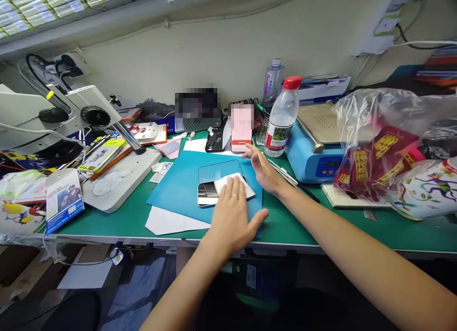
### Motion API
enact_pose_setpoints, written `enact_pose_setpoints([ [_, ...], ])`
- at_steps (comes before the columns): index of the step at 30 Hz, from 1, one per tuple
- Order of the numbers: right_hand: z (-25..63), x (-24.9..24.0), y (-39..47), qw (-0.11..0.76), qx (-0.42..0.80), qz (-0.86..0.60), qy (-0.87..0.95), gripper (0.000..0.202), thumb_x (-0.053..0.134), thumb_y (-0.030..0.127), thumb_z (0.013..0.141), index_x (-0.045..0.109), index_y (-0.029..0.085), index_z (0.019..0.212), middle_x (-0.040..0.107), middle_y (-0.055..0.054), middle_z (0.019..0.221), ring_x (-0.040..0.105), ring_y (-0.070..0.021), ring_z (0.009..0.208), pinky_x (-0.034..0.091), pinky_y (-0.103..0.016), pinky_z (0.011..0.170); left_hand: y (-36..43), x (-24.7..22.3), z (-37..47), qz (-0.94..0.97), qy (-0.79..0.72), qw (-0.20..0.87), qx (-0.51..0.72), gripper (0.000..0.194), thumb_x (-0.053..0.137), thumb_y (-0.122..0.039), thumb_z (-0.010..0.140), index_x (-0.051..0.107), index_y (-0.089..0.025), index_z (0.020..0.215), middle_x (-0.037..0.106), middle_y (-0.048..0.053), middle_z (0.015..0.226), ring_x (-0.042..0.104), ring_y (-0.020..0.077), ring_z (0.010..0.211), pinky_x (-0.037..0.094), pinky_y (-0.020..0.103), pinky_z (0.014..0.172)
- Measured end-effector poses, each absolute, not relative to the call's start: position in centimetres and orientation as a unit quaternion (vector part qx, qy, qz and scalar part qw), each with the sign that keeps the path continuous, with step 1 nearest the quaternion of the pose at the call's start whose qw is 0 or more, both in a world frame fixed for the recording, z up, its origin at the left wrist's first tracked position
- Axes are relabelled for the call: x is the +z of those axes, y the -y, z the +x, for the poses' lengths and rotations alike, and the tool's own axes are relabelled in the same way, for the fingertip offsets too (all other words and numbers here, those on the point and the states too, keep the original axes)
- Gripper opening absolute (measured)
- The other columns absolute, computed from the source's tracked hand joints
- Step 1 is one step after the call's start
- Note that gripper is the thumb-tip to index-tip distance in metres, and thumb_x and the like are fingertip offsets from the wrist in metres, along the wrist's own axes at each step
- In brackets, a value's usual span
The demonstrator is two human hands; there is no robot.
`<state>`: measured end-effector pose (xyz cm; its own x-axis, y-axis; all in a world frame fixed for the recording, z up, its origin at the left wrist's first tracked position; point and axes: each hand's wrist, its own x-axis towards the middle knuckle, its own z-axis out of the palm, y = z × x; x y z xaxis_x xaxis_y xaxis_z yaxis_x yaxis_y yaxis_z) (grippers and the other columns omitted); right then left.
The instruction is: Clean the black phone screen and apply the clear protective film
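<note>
My left hand [232, 212] lies palm down with its fingers flat on a folded white wipe [250, 192], thumb stretched out to the side. Beneath the wipe is a phone [205, 197] with a shiny dark face, partly hidden by wipe and hand. Just behind it lies a clear screen protector [210, 170] with a thin black edge. Both rest on a blue mat [171, 188]. My right hand [264, 171] is open and raised, fingers apart. Its fingertips are close to an upright phone [238, 144] with a pink screen; contact cannot be made out.
On the left stands a microscope base [121, 183] beside boxes and packets. Behind the right hand are a red-capped water bottle [282, 119] and a blue heating device [307, 155]. Plastic bags [385, 107] crowd the right side. A black phone [214, 139] leans at the back.
</note>
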<state>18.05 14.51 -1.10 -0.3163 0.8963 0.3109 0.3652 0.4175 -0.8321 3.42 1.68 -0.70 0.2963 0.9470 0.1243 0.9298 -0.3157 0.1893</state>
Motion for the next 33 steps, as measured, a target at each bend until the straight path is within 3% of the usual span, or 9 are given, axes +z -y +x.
enact_pose_setpoints([
  [4,18.1,-1.3,-14.7,0.408,0.322,-0.431,0.738,0.108,0.008,0.096,0.083,0.050,0.024,0.153,0.068,-0.014,0.136,0.047,-0.0369,0.145,0.026,-0.059,0.127,-2.3,-0.2,4.6,0.815,-0.567,0.052,0.107,0.095,0.031,-0.070,0.106,0.031,0.007,0.162,0.023,0.026,0.172,0.018,0.0382,0.162,0.026,0.053,0.132],
  [13,17.7,-1.0,-14.6,0.395,0.320,-0.444,0.737,0.113,0.006,0.096,0.082,0.046,0.024,0.158,0.060,-0.015,0.152,0.041,-0.0366,0.153,0.026,-0.058,0.129,0.4,-1.2,-3.9,0.772,-0.627,0.025,0.103,0.084,0.029,-0.062,0.109,0.027,0.003,0.163,0.022,0.028,0.172,0.017,0.0395,0.163,0.029,0.062,0.129],
  [22,17.9,-1.0,-14.4,0.412,0.296,-0.439,0.742,0.109,0.005,0.093,0.085,0.051,0.023,0.154,0.066,-0.014,0.144,0.049,-0.0352,0.143,0.031,-0.058,0.125,-1.8,-0.1,4.7,0.815,-0.570,0.046,0.094,0.097,0.033,-0.071,0.105,0.029,0.007,0.162,0.022,0.028,0.172,0.017,0.0374,0.163,0.023,0.053,0.133],
  [33,18.0,-0.9,-14.4,0.425,0.308,-0.428,0.736,0.100,0.006,0.088,0.091,0.054,0.025,0.152,0.071,-0.012,0.131,0.052,-0.0340,0.139,0.033,-0.057,0.123,0.4,-1.0,-4.1,0.794,-0.602,0.027,0.078,0.083,0.023,-0.061,0.110,0.026,0.001,0.164,0.024,0.025,0.173,0.019,0.0337,0.163,0.028,0.054,0.131],
])
